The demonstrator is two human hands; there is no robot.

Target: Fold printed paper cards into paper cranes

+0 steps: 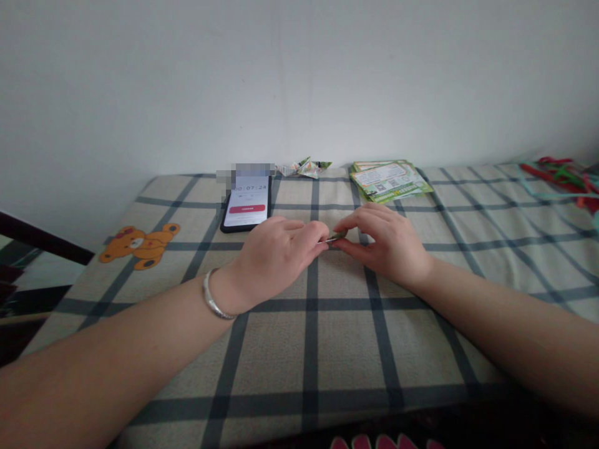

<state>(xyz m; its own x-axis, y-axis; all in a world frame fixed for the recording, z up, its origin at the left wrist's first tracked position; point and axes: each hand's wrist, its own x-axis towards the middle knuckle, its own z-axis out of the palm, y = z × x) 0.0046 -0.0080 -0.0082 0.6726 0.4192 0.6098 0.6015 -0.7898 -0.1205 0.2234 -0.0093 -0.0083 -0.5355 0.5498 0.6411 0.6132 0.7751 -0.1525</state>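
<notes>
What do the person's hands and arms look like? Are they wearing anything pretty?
Yes! A shiny silver bangle circles the left wrist. The left hand and right hand are bare, and no sleeves show on either forearm.

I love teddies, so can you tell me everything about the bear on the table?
The bear is orange and looks flat, like a cutout or sticker; I can't tell what it's made of. It has a pale muzzle, a reddish bow by one ear and thin dark outlines. It lies on the checked tablecloth, head towards the table's left edge, feet pointing right, left of the phone. No hand touches it.
</notes>
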